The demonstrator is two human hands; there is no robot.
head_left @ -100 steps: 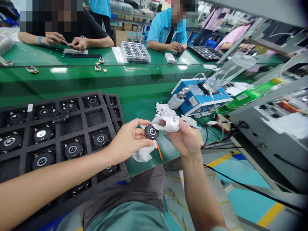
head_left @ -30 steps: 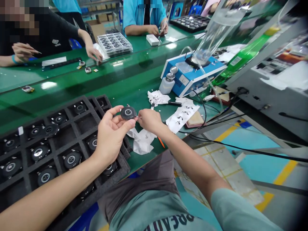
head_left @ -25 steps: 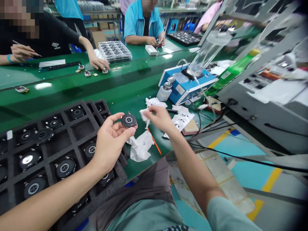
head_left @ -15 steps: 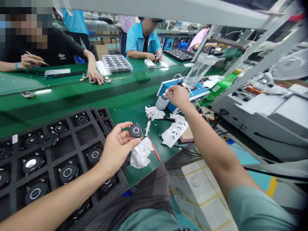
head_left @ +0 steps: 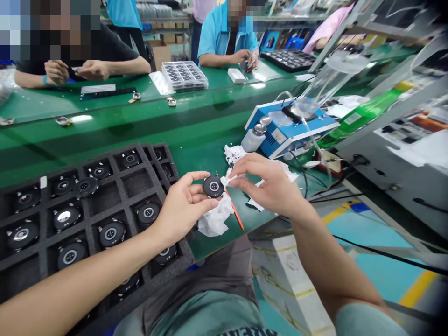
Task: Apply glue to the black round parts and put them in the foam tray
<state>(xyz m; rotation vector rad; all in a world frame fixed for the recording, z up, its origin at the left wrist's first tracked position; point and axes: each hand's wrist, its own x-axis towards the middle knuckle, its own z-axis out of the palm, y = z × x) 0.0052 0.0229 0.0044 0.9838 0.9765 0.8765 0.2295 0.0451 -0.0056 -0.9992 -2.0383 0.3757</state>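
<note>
My left hand (head_left: 189, 198) pinches a round black watch case (head_left: 213, 186) by its edge, its ringed sensor back facing me. My right hand (head_left: 268, 184) is closed on a small white wipe (head_left: 225, 181), whose tip is at the right edge of the watch case; whether they touch I cannot tell. Below the watch case lies a crumpled white tissue (head_left: 214, 221), and beside it an orange stick (head_left: 237, 215). To the left is a black foam tray (head_left: 105, 200) with several similar watch cases in its compartments. A pump bottle (head_left: 255, 136) stands behind my right hand.
A blue machine (head_left: 280, 135) with a clear funnel stands at the back right, near a green bottle (head_left: 364, 112). Two people work across the green bench, by a clear case of parts (head_left: 184, 77). A grey metal cabinet (head_left: 402, 172) bounds the right side.
My right hand has come from the pump bottle down and left to the watch case. My left hand still holds the case. The view has shifted, and the person opposite has brought both hands together.
</note>
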